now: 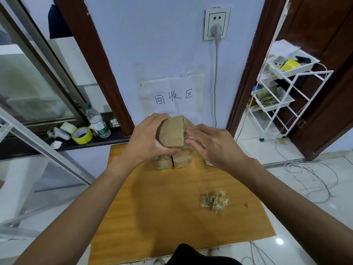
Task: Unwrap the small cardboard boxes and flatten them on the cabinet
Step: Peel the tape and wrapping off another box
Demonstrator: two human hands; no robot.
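Your left hand (147,138) covers the left face of the brown tape-wrapped cardboard box (172,131) at the frame's centre, and your right hand (212,144) hides its right side. You cannot tell whether the right fingertips (189,133) pinch tape or only press. Just below, the stacked brown cardboard boxes (172,162) show only their lower fronts. A brown sliver (209,165) under your right wrist cannot be identified. The crumpled clear tape wad (214,200) at lower right is too tangled to count. A black shape (191,253), cut by the bottom edge, covers the near edge of the yellow wooden cabinet top (152,207).
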